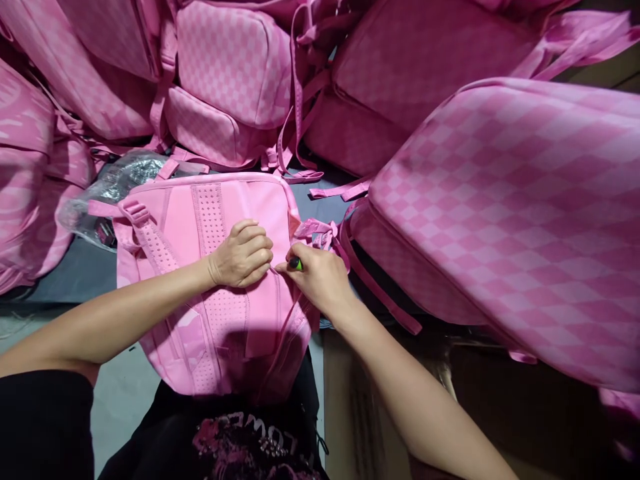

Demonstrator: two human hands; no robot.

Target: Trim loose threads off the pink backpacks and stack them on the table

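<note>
A pink backpack [176, 333] lies before me with its padded back panel and straps facing up. My left hand [244, 255] rests on that panel, its fingers curled and gripping the fabric near a seam. Close beside it, my right hand [320, 277] is closed around a small tool with a black-and-green handle [296, 264]. The tool's working end is hidden by my fingers, which touch the panel by the seam. A shoulder strap with a buckle [135, 212] lies at the bag's left side.
Several pink backpacks crowd the back, among them a checkered one [225, 63] and a camouflage one [25, 173]. A large checkered backpack [520, 220] fills the right side. Clear plastic bag [117, 183] lies at the left on the dark table [75, 273]. Cardboard [350, 400] is below.
</note>
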